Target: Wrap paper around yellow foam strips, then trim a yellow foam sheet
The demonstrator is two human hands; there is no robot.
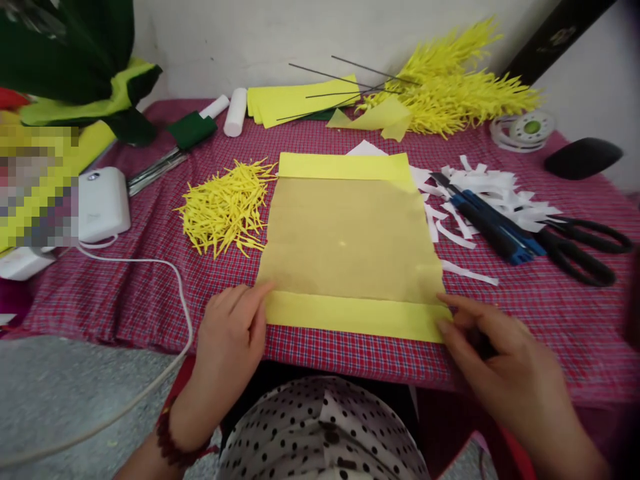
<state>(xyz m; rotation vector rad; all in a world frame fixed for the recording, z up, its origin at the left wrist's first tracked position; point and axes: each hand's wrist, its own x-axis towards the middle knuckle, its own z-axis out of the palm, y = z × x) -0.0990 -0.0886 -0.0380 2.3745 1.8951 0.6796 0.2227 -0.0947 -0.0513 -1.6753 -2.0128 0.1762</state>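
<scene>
A sheet of yellow paper (350,233), apparently crepe paper, lies flat in front of me. Its broad middle is tan, and bright yellow bands run along the far and near edges. My left hand (233,327) pinches its near left corner between thumb and forefinger. At the near right corner, the thumb and forefinger of my right hand (500,353) grip the sheet's edge. A heap of thin yellow twisted strips (223,210) sits just left of the sheet. White paper strips (495,190) are scattered to its right, partly under a blue utility knife (493,223) and black-handled scissors (583,247).
Behind the sheet lie yellow paper pieces (305,100), dark wires (320,95), fringed yellow stems (450,87) and a white roll (235,112). A tape roll (533,128) stands at back right. At left, a white device (104,205) trails a cable (183,300) over the checked tablecloth (150,280).
</scene>
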